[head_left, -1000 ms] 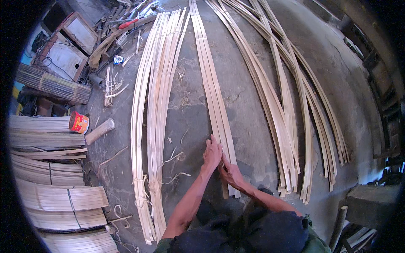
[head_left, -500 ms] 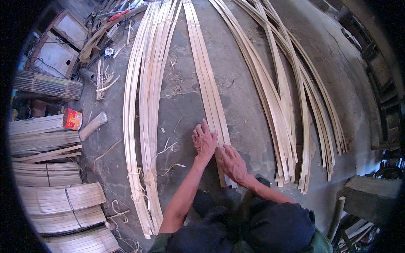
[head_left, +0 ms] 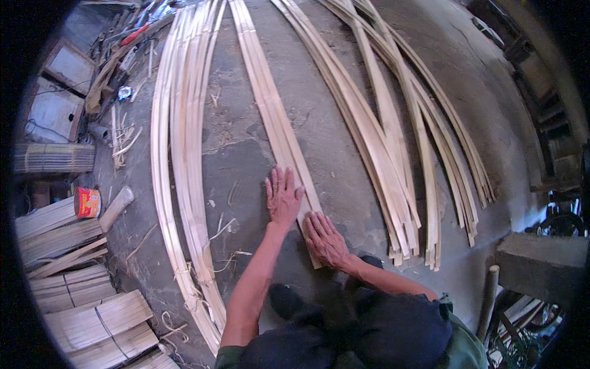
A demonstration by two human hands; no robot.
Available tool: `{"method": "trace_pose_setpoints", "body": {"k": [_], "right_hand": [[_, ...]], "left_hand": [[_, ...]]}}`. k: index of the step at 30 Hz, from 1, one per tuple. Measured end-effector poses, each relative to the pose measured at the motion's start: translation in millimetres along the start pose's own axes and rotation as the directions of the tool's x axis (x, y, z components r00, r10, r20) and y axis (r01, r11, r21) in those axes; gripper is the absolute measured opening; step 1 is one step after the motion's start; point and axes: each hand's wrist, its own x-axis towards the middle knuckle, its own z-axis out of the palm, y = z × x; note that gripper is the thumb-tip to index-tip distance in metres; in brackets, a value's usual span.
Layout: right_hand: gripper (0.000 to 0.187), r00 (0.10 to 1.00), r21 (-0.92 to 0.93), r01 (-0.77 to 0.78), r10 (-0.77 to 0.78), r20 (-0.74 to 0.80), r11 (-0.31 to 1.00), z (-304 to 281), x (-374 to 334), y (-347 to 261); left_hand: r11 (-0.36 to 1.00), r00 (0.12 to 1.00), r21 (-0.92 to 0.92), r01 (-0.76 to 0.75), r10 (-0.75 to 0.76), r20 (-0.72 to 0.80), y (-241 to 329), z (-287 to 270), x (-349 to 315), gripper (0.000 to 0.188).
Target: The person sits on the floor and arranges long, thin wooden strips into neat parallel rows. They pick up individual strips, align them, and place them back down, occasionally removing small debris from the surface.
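A narrow row of long, pale bamboo strips point(head_left: 261, 86) lies on the floor in front of me, running away toward the far edge. My left hand point(head_left: 284, 198) rests flat along its left side, fingers stretched forward. Closer to my body, my right hand point(head_left: 327, 241) lies over the near part of the same strips, fingers extended and palm down. Neither hand is wrapped around anything. The hands partly cover the strips, whose near ends show just left of my right hand.
Left of the strips lies a long bundle of bamboo strips point(head_left: 187, 123), tied near its close end. Several crossing strips point(head_left: 375, 129) fan out at right. Stacked short slats point(head_left: 101, 323), an orange-red tin point(head_left: 87, 203) and a wooden cylinder point(head_left: 117, 209) line the left side.
The view has shifted, so the scene sits farther left. Both hands have flattened on the strips, the left with fingers more spread. The near ends of the strips now look more even.
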Motion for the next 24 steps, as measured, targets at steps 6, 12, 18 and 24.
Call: {"method": "trace_pose_setpoints", "body": {"k": [6,12,18,24], "right_hand": [[0.051,0.973,0.219,-0.021,0.070,-0.218,0.975,-28,-11,27],[0.052,0.695,-0.058,-0.641,0.546,-0.468,0.766,-93,-35,115],[0.038,0.739,-0.001,-0.621,0.585,-0.335,0.784,-125,-36,105],[0.029,0.736,0.124,-0.580,0.584,-0.342,0.805,-120,-40,110]], "left_hand": [[1.000,1.000,-0.024,0.014,-0.014,0.027,13,3,-6,0.069],[0.997,0.998,-0.037,0.061,-0.061,-0.014,30,-8,-8,0.070],[0.992,0.994,-0.124,0.017,-0.004,0.106,62,-8,-32,0.082],[0.988,0.990,-0.149,0.031,-0.010,0.140,59,-5,-33,0.086]]}}
